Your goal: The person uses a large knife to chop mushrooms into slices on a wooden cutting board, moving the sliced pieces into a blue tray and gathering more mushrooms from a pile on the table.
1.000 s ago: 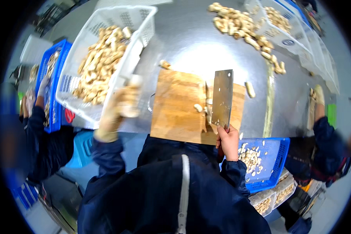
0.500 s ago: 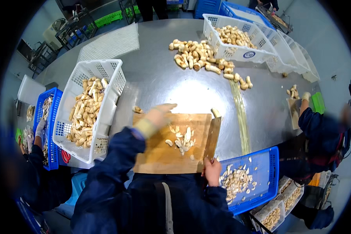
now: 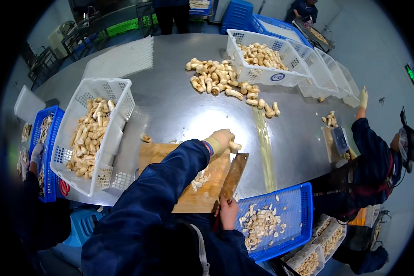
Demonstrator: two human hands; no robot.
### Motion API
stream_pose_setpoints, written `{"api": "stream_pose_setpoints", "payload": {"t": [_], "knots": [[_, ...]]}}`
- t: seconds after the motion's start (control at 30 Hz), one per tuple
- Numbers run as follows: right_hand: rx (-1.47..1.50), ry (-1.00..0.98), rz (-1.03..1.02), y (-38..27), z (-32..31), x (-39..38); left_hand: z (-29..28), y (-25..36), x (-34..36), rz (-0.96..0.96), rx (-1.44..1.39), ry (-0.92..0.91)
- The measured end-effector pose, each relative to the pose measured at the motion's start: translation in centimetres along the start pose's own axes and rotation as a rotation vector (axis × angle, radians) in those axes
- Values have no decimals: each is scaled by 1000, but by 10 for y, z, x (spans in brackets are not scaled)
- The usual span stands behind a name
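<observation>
My left hand [image 3: 220,140], in a pale glove, reaches across the wooden cutting board [image 3: 157,156] and holds a pale mushroom [image 3: 234,146] at the board's far right corner. My right hand [image 3: 228,212] grips the handle of a broad cleaver [image 3: 234,175], whose blade lies along the board's right edge, pointing away from me. Cut mushroom pieces [image 3: 200,179] lie on the board under my left sleeve. A blue crate [image 3: 303,211] with chopped pieces sits just right of my right hand.
A white basket [image 3: 117,133] of mushrooms stands left of the board; another white basket [image 3: 262,73] and a loose mushroom heap [image 3: 216,80] lie across the steel table [image 3: 170,110]. A person [image 3: 377,156] works at the right with a cleaver, another hand [image 3: 34,154] at the left.
My left arm has swung from the left basket across the board to its right corner and now holds a mushroom. The cleaver has dropped from upright to lying beside the board.
</observation>
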State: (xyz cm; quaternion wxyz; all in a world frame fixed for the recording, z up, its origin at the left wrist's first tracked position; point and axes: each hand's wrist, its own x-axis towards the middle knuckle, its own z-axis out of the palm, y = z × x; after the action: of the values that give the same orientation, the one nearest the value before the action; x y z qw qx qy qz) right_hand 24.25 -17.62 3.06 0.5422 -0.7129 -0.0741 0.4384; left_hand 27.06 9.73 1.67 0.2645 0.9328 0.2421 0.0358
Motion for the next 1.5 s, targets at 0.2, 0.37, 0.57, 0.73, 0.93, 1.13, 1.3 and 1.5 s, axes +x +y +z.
{"api": "stream_pose_setpoints", "payload": {"t": [0.2, 0.37, 0.57, 0.73, 0.93, 1.13, 1.3, 1.5], "knots": [[-25, -27, -17, -5, 1, 2, -20, -49, -57, -125, -376, 3], [-169, -53, -92, 1, 7, 3, -82, -114, -154, -106, -750, -293], [-191, 2, -128, -6, 8, 9, -101, -66, -183, -205, -60, -797], [-346, -36, -200, -8, 10, 20, -38, -80, -212, -314, -236, -86], [-387, -100, -193, -34, 15, -22, 2, -40, -273, -515, -378, 318], [-449, -290, -79, -37, 44, -44, 34, -22, -256, -515, -132, 357], [-448, -309, -34, -21, 55, -54, 38, -39, -273, -527, -514, 600], [-750, -421, -369, -1, 66, -54, 29, -21, -279, -904, -929, 203]]}}
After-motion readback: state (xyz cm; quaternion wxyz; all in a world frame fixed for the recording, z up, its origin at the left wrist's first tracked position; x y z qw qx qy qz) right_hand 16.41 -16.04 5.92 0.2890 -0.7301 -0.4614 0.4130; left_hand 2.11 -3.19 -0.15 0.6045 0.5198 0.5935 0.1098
